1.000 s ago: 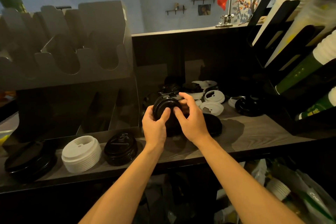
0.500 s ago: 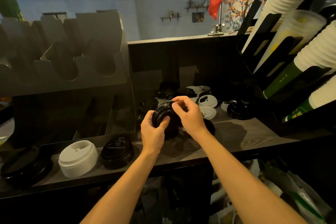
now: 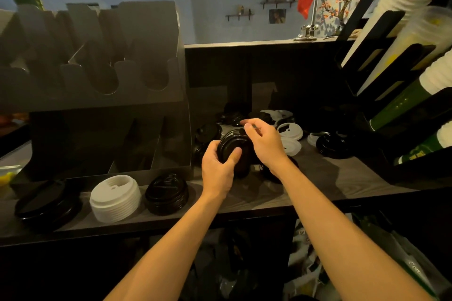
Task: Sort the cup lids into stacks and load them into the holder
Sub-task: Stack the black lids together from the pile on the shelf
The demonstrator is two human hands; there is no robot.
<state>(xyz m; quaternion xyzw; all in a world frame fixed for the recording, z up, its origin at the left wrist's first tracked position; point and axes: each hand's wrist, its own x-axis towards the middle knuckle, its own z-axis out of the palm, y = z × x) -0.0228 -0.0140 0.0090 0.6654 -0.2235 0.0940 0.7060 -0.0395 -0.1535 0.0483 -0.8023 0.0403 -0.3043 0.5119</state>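
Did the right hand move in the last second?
Yes. Against the loose white lids, the right hand moved back along the shelf; its thumb left the face of the black lid stack.

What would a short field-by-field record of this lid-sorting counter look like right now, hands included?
left hand: grips a tilted stack of black plastic cup lids
right hand: pinches that stack's upper rim
front ledge, left to right: wide black lid stack, white ribbed lid stack, black domed lid stack
behind hands: loose white flat lids, loose black lids
holder: grey slotted lid holder, left of the hands
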